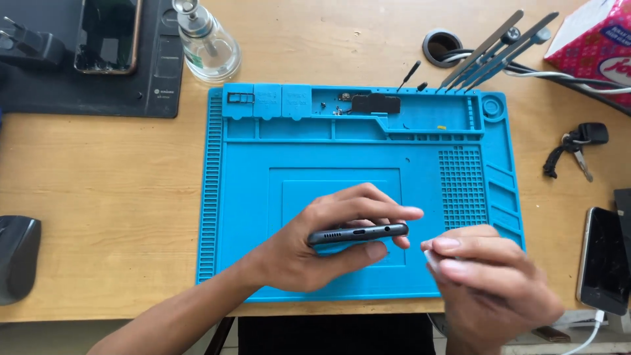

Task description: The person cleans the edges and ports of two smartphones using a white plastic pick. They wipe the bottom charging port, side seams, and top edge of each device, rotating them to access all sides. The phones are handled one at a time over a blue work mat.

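My left hand [309, 253] clamped on dark phone [358, 233], edge-up over blue mat [250, 197]. Right hand [490, 276] just beside, fingers pinched on small white piece [432, 257]. I judge phone light, rigid, slick, fragile: hold by long edges.

Head view, steeply downward, close over desk [98, 164]

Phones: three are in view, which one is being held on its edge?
The dark phone gripped in the left hand over the blue mat; the other two lie flat on the desk.
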